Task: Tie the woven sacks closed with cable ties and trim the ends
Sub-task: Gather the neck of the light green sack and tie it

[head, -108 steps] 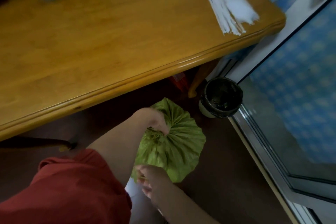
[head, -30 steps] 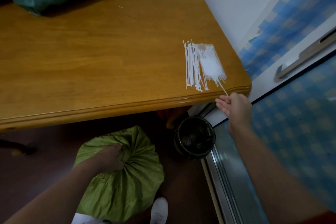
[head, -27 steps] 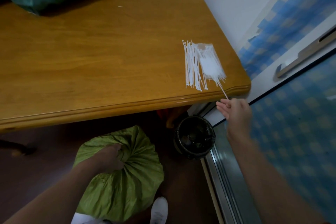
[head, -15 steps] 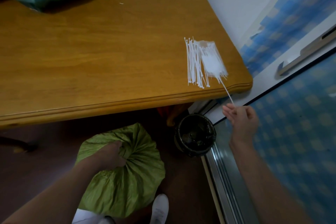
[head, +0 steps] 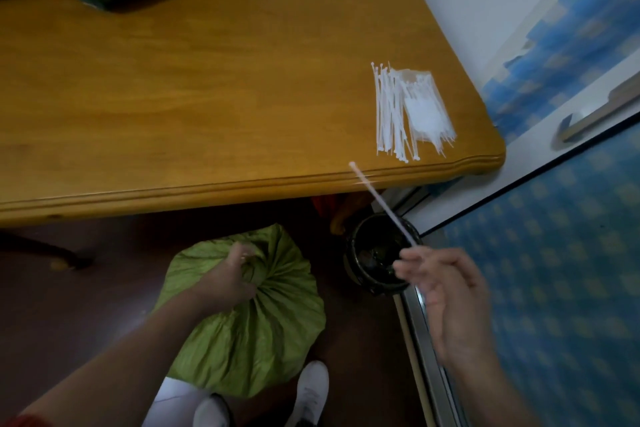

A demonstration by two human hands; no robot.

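Left hand (head: 228, 279) grips the gathered neck of the green sack (head: 270, 340); right of the sack, right hand (head: 446, 291) pinches a cable tie (head: 381, 204); any slackened grip could let the neck spring open

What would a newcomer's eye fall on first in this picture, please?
Probably the white tie pinched in the right hand, slanting up across the table edge at centre right. Next comes the light green sack on the floor below, its gathered neck gripped by the left hand. The white pile of ties near the table's right corner also stands out.
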